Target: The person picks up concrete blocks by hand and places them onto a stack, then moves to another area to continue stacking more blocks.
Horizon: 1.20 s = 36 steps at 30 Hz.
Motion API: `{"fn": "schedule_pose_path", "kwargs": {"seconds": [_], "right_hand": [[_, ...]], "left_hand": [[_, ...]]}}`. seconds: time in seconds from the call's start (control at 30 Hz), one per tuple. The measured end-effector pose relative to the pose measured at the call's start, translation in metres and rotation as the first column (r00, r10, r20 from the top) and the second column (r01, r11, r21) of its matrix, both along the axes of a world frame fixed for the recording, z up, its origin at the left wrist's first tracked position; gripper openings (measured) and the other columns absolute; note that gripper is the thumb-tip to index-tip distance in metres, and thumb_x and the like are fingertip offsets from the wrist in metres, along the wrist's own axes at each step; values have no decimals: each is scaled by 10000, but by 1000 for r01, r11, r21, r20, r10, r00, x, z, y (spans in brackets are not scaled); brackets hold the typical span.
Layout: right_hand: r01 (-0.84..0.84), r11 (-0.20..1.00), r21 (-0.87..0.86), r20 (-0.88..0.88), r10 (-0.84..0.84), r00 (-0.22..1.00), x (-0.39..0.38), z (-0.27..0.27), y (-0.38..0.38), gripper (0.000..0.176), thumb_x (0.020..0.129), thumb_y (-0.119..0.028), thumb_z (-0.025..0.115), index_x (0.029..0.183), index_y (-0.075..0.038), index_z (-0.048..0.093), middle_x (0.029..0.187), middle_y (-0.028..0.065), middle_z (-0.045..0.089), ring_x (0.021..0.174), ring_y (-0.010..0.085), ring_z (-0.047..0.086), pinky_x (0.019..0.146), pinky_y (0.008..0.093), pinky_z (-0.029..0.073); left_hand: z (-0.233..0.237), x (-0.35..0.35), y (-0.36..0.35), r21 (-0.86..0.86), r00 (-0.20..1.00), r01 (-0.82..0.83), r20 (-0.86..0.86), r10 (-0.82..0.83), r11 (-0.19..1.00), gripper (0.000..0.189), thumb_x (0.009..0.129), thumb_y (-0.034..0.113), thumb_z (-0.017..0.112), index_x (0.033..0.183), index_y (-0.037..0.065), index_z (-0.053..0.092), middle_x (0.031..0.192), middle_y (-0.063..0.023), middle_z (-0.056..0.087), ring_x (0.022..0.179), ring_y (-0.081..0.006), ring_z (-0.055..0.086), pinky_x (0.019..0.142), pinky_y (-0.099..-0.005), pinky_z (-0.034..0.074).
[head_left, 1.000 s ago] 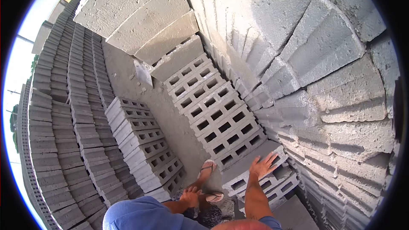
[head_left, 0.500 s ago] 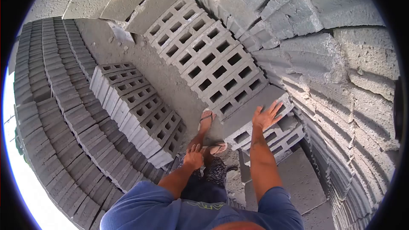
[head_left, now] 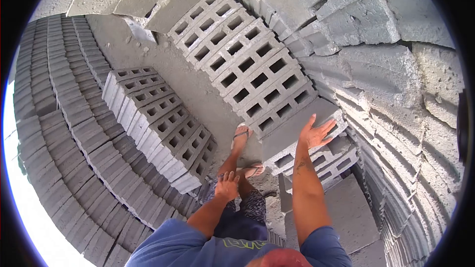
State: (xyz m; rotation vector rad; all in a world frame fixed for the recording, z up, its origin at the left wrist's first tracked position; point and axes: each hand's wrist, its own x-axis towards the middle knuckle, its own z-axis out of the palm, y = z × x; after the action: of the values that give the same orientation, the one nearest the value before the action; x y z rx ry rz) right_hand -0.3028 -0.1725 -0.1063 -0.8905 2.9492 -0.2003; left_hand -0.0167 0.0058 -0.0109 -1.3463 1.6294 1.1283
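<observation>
My right hand [head_left: 316, 133] lies with its fingers spread on a grey hollow block [head_left: 292, 131], which rests flat on top of the stack at the centre right. Beyond that block runs a row of upright hollow blocks [head_left: 250, 63] with their holes facing up. My left hand [head_left: 227, 186] rests on my knee, fingers apart, holding nothing. Left of my legs stands a second row of hollow blocks [head_left: 161, 113].
Tall stacked blocks form a wall [head_left: 386, 74] on the right. Long curved stacks [head_left: 69, 128] fill the left side. Dusty ground [head_left: 190, 86] runs between the rows, with my sandalled feet [head_left: 242, 136] on it. Flat slabs [head_left: 346, 212] lie at the lower right.
The view has shifted slightly. My right hand has slid a little toward the right end of the flat block's top, and my left hand stays on my knee.
</observation>
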Motion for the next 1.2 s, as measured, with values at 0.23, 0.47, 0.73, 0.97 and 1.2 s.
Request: {"fn": "schedule_pose_path", "kwargs": {"seconds": [0.23,0.47,0.73,0.97,1.2], "right_hand": [[-39,999,5,-174,39,984,-1,-10,3,697,887,-556,402,1433,-146,262,1488,9,277,1342,167,316,1076,506,157],[-37,998,-52,-165,28,986,0,-12,3,681,876,-484,440,1431,-133,260,1495,-2,267,1342,177,316,1083,511,136],[-38,999,11,-186,40,982,-4,-21,6,630,889,-367,434,1439,-129,237,1492,22,274,1346,174,314,1086,511,125],[-47,999,-26,-254,39,966,-2,-18,4,560,900,-312,438,1409,-126,298,1484,2,294,1328,170,343,1069,493,187],[-40,999,8,-204,41,978,-3,-20,7,542,939,-339,371,1424,-126,261,1496,22,269,1329,193,351,1065,509,167]], "left_hand": [[-1,3,-10,-29,999,-20,42,22,999,605,761,280,604,1327,148,434,1415,-109,331,1341,-293,265,1030,-491,276],[-7,8,-3,-62,995,-90,34,92,994,579,767,249,568,1325,159,442,1399,-110,345,1338,-294,269,1024,-496,275],[-13,11,0,-51,994,-103,27,105,993,503,774,269,548,1261,154,500,1320,-101,404,1303,-292,310,1017,-498,275],[-11,10,-9,-6,998,-45,46,45,999,507,778,290,553,1254,122,511,1331,-108,397,1317,-298,292,1006,-503,285],[-29,15,5,-47,997,-56,45,58,997,557,762,334,583,1267,114,504,1349,-113,370,1320,-291,287,1010,-502,288]]}}
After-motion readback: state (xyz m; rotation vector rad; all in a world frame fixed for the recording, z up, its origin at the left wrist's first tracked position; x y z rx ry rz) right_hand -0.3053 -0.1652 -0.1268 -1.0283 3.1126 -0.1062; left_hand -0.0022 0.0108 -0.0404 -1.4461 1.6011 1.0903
